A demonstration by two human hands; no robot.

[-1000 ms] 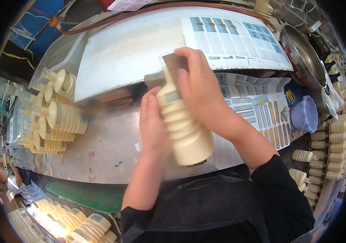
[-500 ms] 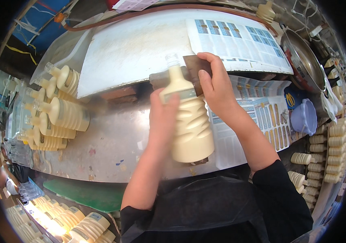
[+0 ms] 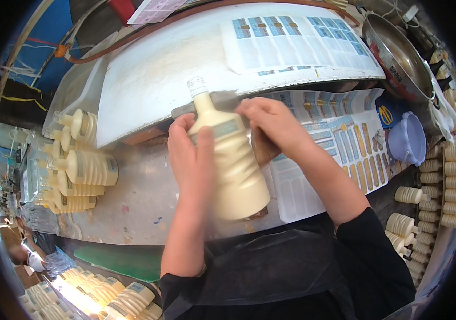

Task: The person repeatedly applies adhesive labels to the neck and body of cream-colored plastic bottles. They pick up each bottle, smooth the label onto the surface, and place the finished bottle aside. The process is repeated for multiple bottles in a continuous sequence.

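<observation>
A cream bottle (image 3: 241,184) with wavy ridges and a clear threaded neck lies tilted in front of me, neck pointing away. My left hand (image 3: 188,157) grips its left shoulder, the thumb over the front beside a grey-green label band (image 3: 226,128). At the bottle's right side my right hand (image 3: 273,121) is closed on a flat brown piece (image 3: 263,147), pressed near the end of the label. What that piece is made of I cannot tell. Behind the bottle's neck sits a dark brown-grey block (image 3: 222,100), partly covered by the bottle.
Several similar bottles (image 3: 92,168) are stacked at the left. Sticker sheets (image 3: 292,45) lie on the white board (image 3: 158,64), with more sheets (image 3: 345,144) at the right. A lilac bucket (image 3: 406,140) and a metal pan (image 3: 398,53) stand there. Further bottles (image 3: 444,186) line the far right.
The right hand has turned and swept the brown piece down round the bottle's right side. The left hand and bottle sit slightly further left in view, which has also shifted.
</observation>
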